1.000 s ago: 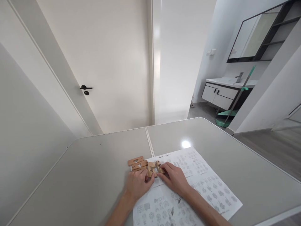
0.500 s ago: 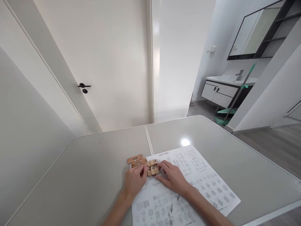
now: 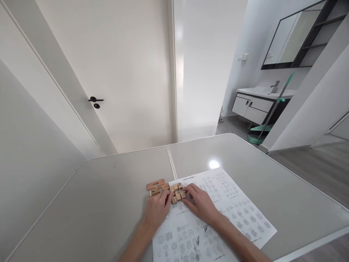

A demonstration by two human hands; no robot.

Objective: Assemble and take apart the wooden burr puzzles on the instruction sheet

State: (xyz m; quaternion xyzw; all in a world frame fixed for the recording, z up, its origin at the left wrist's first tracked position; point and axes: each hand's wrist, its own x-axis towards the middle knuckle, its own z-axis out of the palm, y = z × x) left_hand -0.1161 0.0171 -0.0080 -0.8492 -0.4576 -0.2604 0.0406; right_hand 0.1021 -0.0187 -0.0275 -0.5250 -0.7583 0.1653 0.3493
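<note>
A cluster of small, light wooden puzzle pieces (image 3: 178, 193) with notched, blocky ends lies on the upper left part of a printed sheet. My left hand (image 3: 158, 208) grips the cluster's left side, its fingers bent and close together. At the right side, my right hand (image 3: 200, 203) has its thumb and fingertips on the end blocks, curled around them. Two darker, flat wooden pieces with cut-out slots, one farther back (image 3: 155, 184) and one nearer (image 3: 160, 189), lie just beyond my left hand. My fingers hide part of the cluster's left edge.
The printed sheet (image 3: 240, 211) shows rows of small grey drawings and lies on a grey folding table (image 3: 114, 207) with a pale rim and centre seam. Beyond stand a white door (image 3: 131, 72) and, at right, a washbasin cabinet (image 3: 252, 105) and green dustpan (image 3: 255, 139).
The light wooden cluster has turned slightly between my hands, and its blocks sit at a different angle. My left fingers have shifted a little along it. The two darker pieces stay put.
</note>
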